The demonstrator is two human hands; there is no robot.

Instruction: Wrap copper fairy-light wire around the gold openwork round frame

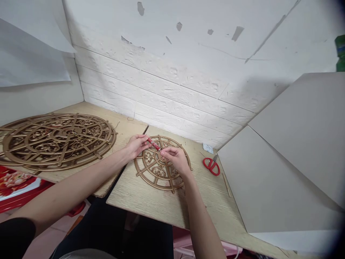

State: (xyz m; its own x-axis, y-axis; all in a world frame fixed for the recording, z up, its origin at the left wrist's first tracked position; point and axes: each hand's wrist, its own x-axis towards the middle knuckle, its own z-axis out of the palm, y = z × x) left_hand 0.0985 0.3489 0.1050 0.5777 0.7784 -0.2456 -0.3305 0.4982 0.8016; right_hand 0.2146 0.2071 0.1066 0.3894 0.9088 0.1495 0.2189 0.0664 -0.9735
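Note:
A small red patterned stick (pixel 153 143) is stretched between my two hands, above a round gold openwork frame (pixel 159 171) with scroll ornaments. My left hand (pixel 137 145) pinches its upper left end between thumb and fingers. At the lower right end, my right hand (pixel 174 157) has thumb and fingertips closed on it, over the frame's centre. The frame lies flat on the light wooden table (pixel 134 192). Whether a thin thread also runs between the fingers is too small to tell.
Larger gold round frames (pixel 60 158) lie stacked on the left table. Red-handled scissors (pixel 211 166), a thin stick (pixel 226 185) and a crumpled pale scrap (pixel 207 148) are on the right. A white brick-pattern wall (pixel 167 97) stands behind; grey panels (pixel 269 172) border the right.

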